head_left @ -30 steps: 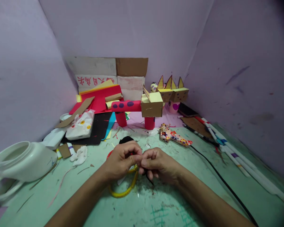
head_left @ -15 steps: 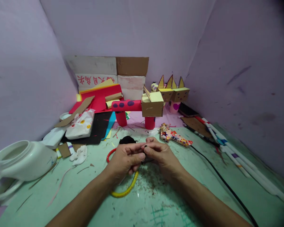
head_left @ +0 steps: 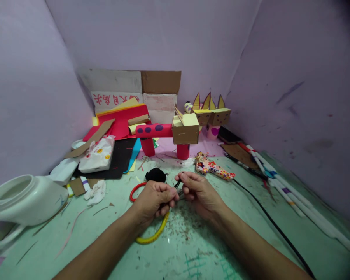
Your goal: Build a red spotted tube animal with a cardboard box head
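Between my two hands runs a short length of black yarn. My left hand pinches one end of it with thumb and fingers closed. My right hand grips the other end between thumb and forefinger, slightly higher. Just behind my left hand lies a black yarn ball. Below that hand, a red loop and a yellow loop show on the table, perhaps scissor handles; the part joining them is hidden. Beyond my hands stands a red cardboard-tube animal with a box head.
A flower-patterned glue gun lies right of my hands, its black cord trailing to the front. At left are a white pot and a tissue pack. Long white tubes line the right side. Two box-headed figures stand behind.
My hands have moved apart, the right one going slightly right, and the black yarn now shows between them. More of the yarn ball is visible.
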`<state>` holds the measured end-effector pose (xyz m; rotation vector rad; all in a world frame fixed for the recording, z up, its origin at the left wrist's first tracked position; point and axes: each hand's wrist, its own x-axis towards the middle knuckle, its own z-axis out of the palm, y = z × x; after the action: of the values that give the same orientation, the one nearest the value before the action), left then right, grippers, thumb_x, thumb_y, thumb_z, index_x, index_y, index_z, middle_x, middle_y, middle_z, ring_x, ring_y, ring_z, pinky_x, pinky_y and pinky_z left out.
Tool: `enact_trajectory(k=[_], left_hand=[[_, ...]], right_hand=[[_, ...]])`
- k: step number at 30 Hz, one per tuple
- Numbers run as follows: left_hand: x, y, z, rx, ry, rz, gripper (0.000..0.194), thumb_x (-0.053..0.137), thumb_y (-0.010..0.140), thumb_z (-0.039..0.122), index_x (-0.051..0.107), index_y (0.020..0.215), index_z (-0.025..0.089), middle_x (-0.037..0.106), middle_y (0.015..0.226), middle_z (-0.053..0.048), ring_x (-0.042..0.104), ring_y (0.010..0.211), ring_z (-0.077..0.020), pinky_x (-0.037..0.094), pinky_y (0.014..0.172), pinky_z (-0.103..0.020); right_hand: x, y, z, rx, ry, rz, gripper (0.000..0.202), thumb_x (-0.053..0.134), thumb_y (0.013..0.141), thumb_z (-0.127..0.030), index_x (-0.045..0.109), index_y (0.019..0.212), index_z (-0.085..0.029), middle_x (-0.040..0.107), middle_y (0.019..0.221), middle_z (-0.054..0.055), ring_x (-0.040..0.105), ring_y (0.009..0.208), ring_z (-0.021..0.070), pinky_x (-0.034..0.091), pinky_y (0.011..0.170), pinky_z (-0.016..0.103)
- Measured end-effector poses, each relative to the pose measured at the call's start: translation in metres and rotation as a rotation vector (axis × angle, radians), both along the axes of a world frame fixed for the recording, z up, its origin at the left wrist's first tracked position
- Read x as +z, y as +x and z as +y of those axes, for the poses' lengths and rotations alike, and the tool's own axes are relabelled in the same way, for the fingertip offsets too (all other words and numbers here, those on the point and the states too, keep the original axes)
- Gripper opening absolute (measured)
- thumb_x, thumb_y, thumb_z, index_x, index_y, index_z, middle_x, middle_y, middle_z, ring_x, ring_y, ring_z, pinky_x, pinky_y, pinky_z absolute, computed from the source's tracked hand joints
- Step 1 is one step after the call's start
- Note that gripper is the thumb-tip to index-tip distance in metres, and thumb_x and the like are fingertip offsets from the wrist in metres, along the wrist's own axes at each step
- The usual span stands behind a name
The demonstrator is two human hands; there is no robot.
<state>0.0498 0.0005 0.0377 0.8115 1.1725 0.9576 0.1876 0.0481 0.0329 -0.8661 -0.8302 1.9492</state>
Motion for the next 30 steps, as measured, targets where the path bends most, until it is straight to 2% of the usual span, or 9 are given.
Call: enact_trajectory(k=[3,6,10,16,22,25,30], left_hand=[[0.0000,-0.0012,-0.0002,0.015,0.012,-0.013,0.032,0.071,0.063,0.040,0.063,0.059,0.009,0.054,0.045,0.001,0.037,0.028,-0.0012,0.019,0.028,-0.013],[0.0013,-0.0029,0.0010,0.023,0.027,-0.078,0.038,0.062,0.072,0.046,0.063,0.063,0.009,0.060,0.051,-0.003,0.040,0.029,-0.0022,0.022,0.029,-0.013],[0.0043,-0.0061,0.0041,0.063,-0.012,-0.181,0.036,0.057,0.076,0.045,0.060,0.069,0.010,0.067,0.064,-0.009,0.047,0.030,-0.0063,0.025,0.027,-0.015],[0.0054,-0.0079,0.0041,0.081,-0.008,-0.185,0.028,0.057,0.075,0.035,0.060,0.069,0.009,0.067,0.064,-0.009,0.047,0.030,-0.0057,0.025,0.028,-0.015],[0.0060,-0.0069,0.0045,0.105,0.004,-0.140,0.014,0.055,0.060,0.017,0.062,0.065,0.008,0.068,0.061,-0.010,0.043,0.029,-0.0052,0.022,0.028,-0.016],[0.0067,-0.0073,0.0044,0.113,-0.041,-0.151,0.021,0.052,0.048,0.010,0.061,0.067,0.008,0.068,0.060,-0.009,0.042,0.028,-0.0044,0.021,0.029,-0.016],[0.0079,-0.0073,0.0031,0.117,-0.029,-0.171,0.017,0.061,0.052,0.017,0.060,0.067,0.009,0.068,0.060,-0.009,0.042,0.028,-0.0051,0.021,0.029,-0.016]], right_hand=[[-0.0003,-0.0005,0.0007,-0.004,-0.044,0.032,0.034,0.087,0.044,-0.031,0.068,0.064,-0.011,0.066,0.062,0.001,0.055,0.046,0.0047,0.040,0.038,0.011],[-0.0008,0.0006,0.0024,0.024,-0.069,0.079,0.035,0.088,0.044,-0.030,0.068,0.064,-0.010,0.066,0.057,0.002,0.059,0.047,0.0067,0.049,0.047,0.013],[-0.0003,0.0030,0.0056,0.005,-0.080,0.108,0.033,0.088,0.043,-0.026,0.069,0.064,-0.010,0.066,0.058,0.001,0.060,0.047,0.0064,0.050,0.045,0.011],[0.0034,0.0024,0.0049,-0.031,-0.071,0.101,0.030,0.087,0.044,-0.025,0.068,0.064,-0.011,0.066,0.060,0.000,0.061,0.049,0.0064,0.051,0.044,0.011],[0.0022,0.0026,0.0033,-0.003,-0.060,0.077,0.032,0.087,0.045,-0.029,0.068,0.065,-0.012,0.066,0.060,-0.001,0.060,0.048,0.0057,0.051,0.044,0.010],[0.0021,0.0029,0.0039,-0.008,-0.071,0.080,0.033,0.087,0.044,-0.030,0.068,0.065,-0.013,0.066,0.061,-0.001,0.059,0.048,0.0053,0.051,0.044,0.011],[0.0030,0.0018,0.0043,-0.036,-0.044,0.072,0.034,0.087,0.044,-0.030,0.068,0.065,-0.012,0.067,0.063,-0.001,0.061,0.050,0.0061,0.050,0.045,0.012]])
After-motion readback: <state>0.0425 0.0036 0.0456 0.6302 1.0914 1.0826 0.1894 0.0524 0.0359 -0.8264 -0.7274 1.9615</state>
